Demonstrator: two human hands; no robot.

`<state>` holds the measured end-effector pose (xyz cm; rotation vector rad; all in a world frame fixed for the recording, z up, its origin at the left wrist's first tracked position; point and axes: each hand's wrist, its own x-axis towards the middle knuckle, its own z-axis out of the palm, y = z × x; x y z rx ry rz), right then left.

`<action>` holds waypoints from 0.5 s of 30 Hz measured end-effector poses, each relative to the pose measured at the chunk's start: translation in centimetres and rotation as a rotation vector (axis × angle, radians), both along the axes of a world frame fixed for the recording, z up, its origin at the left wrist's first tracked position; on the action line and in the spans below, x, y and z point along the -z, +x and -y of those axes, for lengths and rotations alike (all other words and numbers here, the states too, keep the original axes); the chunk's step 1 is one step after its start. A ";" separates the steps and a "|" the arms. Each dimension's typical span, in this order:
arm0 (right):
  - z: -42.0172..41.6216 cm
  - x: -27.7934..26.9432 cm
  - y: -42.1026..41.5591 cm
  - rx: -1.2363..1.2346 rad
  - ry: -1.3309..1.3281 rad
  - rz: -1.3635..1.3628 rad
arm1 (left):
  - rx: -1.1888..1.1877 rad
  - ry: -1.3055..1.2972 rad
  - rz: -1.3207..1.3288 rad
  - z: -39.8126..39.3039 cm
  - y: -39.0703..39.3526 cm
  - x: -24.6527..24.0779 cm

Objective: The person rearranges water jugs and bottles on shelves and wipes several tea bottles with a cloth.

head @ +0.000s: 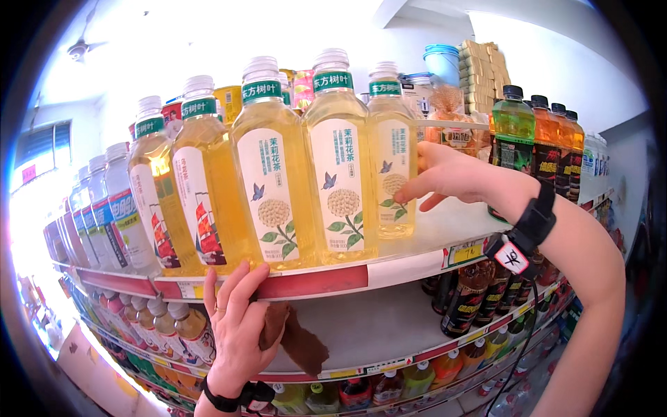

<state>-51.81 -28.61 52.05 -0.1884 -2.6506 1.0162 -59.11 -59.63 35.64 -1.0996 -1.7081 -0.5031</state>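
Note:
Large clear plastic bottles of yellow tea with white caps stand in a row on the top shelf. My right hand (437, 174) reaches in at the side of the rightmost jasmine tea bottle (393, 156), fingers spread, a fingertip at its label; whether it grips the bottle is unclear. Left of it stand two more jasmine tea bottles (341, 172) and darker tea bottles with red sail labels (200, 177). My left hand (239, 318) holds a brown cloth (302, 339), its fingertips resting on the red-and-white shelf edge (323, 281) below the bottles.
Green (513, 117) and orange drink bottles (542, 135) stand right on the top shelf. Clear bottles (125, 203) stand at the far left. Dark bottles (464, 302) fill the right of the shelf below, with more drinks lower down. Behind are packaged bread (451, 133) and blue buckets (442, 65).

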 end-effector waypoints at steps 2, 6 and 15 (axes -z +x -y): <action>-0.8 0.2 -2.1 0.020 0.006 0.017 | -0.008 -0.019 0.012 0.1 0.0 -0.1; 0.2 -0.7 -3.5 -0.155 -0.007 0.017 | -0.037 -0.030 -0.001 0.4 -0.4 0.1; -2.0 -0.2 -8.4 -0.442 -0.107 0.024 | -0.053 -0.065 -0.021 0.7 -1.3 0.8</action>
